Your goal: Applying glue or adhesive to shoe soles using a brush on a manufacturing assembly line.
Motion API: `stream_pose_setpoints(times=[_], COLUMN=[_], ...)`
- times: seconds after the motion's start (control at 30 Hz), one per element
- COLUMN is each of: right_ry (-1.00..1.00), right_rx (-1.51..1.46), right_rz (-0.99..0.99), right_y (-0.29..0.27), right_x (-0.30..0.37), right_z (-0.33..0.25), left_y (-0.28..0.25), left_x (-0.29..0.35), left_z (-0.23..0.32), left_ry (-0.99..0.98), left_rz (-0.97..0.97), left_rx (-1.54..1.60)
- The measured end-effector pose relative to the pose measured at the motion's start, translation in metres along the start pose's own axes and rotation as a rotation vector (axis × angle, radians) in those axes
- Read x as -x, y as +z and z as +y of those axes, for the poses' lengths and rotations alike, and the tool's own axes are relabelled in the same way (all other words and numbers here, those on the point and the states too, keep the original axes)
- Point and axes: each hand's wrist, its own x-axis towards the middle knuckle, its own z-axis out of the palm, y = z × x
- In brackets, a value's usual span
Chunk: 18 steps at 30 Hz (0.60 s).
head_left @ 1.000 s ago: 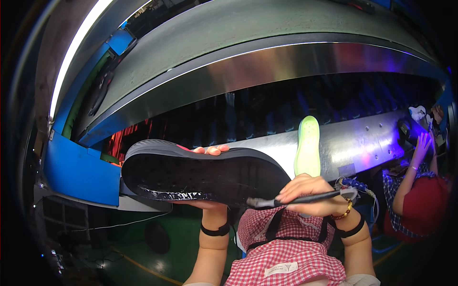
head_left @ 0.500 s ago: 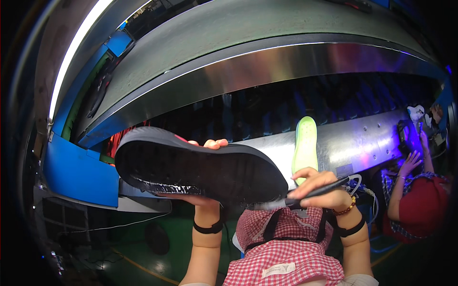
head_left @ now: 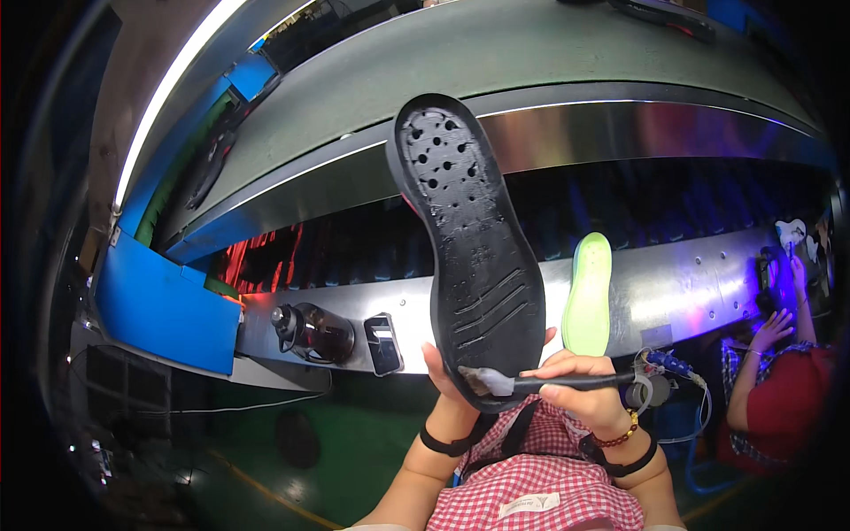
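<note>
A black shoe sole (head_left: 487, 265) stands nearly upright before me, its hollow inner face toward me and the holed heel end at the top. My left hand (head_left: 445, 380) grips its lower, toe end, with most fingers hidden behind. Closed round the black handle of a brush (head_left: 575, 383) is my right hand (head_left: 591, 394). The brush's pale bristles lie against the inside of the sole at the lower rim. Just right of the sole, a yellow-green sole-shaped piece (head_left: 588, 296) rests on the metal bench (head_left: 673, 274).
A dark bottle (head_left: 320, 333) and a phone (head_left: 384, 343) sit on the bench's left part. Beyond runs a green conveyor belt (head_left: 549, 62) with a steel edge, carrying dark soles. A metal cup with tubing (head_left: 651, 391) is near my right wrist. Another person (head_left: 788, 398) works at far right.
The sole has swung from lying sideways at the left to nearly upright in the middle. The brush has moved left onto its toe end. The bottle and phone are now uncovered.
</note>
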Motion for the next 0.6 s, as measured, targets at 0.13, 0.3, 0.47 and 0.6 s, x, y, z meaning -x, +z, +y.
stream_pose_setpoints(times=[0.13, 0.3, 0.47, 0.6], right_ry=[-0.158, -0.3, -0.244, -0.252], right_rx=[0.379, 0.436, 0.393, 0.454], right_rz=[-0.23, -0.174, -0.493, -0.383], right_y=[-0.007, -0.012, -0.019, -0.024], right_x=[-0.002, -0.013, -0.021, -0.021], right_z=[-0.009, -0.022, -0.033, -0.036], left_y=[-0.017, -0.026, -0.024, -0.019], left_x=[0.002, -0.004, -0.008, -0.009], left_z=[0.011, 0.015, 0.023, 0.033], left_ry=[-0.108, -0.121, -0.2, -0.243], left_rz=[0.02, 0.065, 0.01, 0.07], left_rx=[-0.002, -0.055, -0.081, -0.117])
